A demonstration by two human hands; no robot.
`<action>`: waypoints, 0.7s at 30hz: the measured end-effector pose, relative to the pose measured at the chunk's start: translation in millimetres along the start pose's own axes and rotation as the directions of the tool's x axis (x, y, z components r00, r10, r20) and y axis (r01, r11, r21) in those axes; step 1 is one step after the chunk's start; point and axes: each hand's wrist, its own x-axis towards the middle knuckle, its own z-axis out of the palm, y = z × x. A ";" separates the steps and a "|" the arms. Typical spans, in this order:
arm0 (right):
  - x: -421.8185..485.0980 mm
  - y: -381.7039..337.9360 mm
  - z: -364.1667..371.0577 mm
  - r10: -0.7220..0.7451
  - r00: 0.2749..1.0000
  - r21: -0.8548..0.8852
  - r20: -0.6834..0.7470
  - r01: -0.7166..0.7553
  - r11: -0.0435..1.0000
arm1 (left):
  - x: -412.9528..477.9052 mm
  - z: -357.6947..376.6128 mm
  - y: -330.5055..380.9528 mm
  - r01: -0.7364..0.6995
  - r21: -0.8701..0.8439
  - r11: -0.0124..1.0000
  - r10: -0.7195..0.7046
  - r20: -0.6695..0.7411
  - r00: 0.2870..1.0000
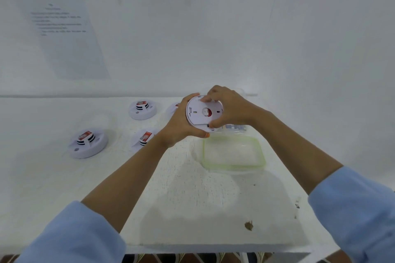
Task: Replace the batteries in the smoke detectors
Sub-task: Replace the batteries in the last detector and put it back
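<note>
A round white smoke detector is held up above the table with its flat back side toward me, a red mark at its centre. My left hand grips its left edge and underside. My right hand clamps its right rim, with fingertips on the top edge and thumb at the bottom. Three more detectors lie on the table, one at far left, one further back and one beside my left forearm. A fourth is mostly hidden behind my left hand.
A clear container with a green rim sits on the white table under my right wrist. Behind it is a clear box holding small bluish items, partly hidden. Printed sheets hang on the white wall behind. The table's front edge is close to me.
</note>
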 end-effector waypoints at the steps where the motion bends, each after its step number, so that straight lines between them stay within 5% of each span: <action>1: 0.6 0.7 -0.2 0.004 1.000 0.010 0.007 -0.004 1.000 | 0.1 0.3 0.0 -0.003 -0.004 1.000 0.003 0.004 1.000; 21: -11.2 7.4 1.6 -0.036 0.996 0.062 0.081 0.031 0.998 | -7.2 9.4 9.2 0.008 -0.033 0.999 -0.008 0.002 1.000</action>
